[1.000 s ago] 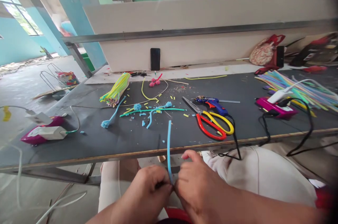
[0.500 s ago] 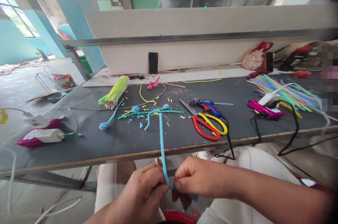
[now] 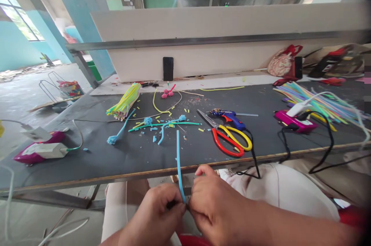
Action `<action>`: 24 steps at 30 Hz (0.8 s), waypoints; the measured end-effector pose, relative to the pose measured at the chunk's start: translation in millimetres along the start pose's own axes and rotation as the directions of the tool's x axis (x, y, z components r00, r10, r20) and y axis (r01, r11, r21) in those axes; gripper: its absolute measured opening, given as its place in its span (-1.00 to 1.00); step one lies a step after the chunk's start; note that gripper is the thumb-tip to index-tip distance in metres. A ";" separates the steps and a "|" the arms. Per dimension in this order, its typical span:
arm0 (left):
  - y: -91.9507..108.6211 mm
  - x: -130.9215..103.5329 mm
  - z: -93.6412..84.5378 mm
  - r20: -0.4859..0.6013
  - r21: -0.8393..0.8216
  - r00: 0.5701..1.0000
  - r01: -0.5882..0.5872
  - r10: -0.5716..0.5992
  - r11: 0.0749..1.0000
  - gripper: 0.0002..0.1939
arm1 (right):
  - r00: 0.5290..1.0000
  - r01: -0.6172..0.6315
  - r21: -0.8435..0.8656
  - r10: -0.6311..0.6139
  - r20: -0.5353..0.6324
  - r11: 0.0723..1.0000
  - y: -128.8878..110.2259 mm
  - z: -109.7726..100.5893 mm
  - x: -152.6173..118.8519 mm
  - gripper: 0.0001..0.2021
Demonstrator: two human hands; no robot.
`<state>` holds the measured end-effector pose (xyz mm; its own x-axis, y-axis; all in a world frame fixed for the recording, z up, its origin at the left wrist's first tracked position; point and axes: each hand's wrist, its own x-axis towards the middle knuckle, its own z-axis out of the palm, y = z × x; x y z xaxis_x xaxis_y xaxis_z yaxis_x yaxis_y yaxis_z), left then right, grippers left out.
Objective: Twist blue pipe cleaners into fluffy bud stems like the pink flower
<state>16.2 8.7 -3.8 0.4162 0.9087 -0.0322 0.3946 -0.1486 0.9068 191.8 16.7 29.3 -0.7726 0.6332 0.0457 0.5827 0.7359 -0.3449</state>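
Note:
A light blue pipe cleaner (image 3: pixel 179 161) stands up from between my two hands, in front of the table edge. My left hand (image 3: pixel 160 209) pinches its lower end between thumb and fingers. Close against it, my right hand (image 3: pixel 210 201) is turned with its back toward me, its fingers curled at the same lower end; its fingertips are hidden. On the table ahead lie blue pipe cleaner stems with curled knobs, one of them a blue piece (image 3: pixel 118 136) at the left. Scissors (image 3: pixel 228 134) with red and yellow handles rest to the right.
A blue glue gun (image 3: pixel 232 117) lies behind the scissors. Bundles of pipe cleaners sit at left (image 3: pixel 124 101) and right (image 3: pixel 313 101). Magenta power strips (image 3: pixel 301 120) with cables are on both sides. A phone (image 3: pixel 168 69) leans against the back board. Small clippings are scattered mid-table.
My right hand has rolled over, its back now facing me, and sits closer to the left. The blue pipe cleaner's upright part reaches slightly less high. The left hand keeps its pinch.

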 end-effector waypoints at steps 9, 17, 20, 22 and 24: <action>4.4 6.8 -5.5 0.425 -0.586 0.843 0.534 -0.330 0.609 -0.89 | 0.951 0.277 -0.241 -0.301 -0.069 0.930 7.8 -6.7 -5.8 -0.79; 4.7 6.0 -7.1 0.084 -0.025 0.996 -0.028 0.030 0.999 -0.88 | 0.899 -0.416 0.697 0.146 0.413 0.584 33.7 -17.7 3.4 -0.75; 5.7 4.2 -9.2 0.088 0.087 0.966 -0.250 0.242 0.964 -0.85 | 0.863 -0.482 0.735 0.114 0.492 0.477 32.9 -14.3 5.9 -0.81; 5.0 3.7 -7.4 0.065 0.109 0.974 -0.223 0.217 0.969 -0.84 | 0.851 -0.509 0.695 0.178 0.494 0.508 28.2 -9.6 6.2 -0.82; 2.4 4.4 -2.6 0.042 0.089 0.996 -0.077 0.073 0.993 -0.84 | 0.892 -0.431 0.556 0.242 0.382 0.711 21.6 -3.4 5.0 -0.84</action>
<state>16.9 13.4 -0.6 0.4780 0.8782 0.0167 0.4328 -0.2520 0.8656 201.4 36.6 25.3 -0.6442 0.6513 -0.4011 0.6073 0.1168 -0.7858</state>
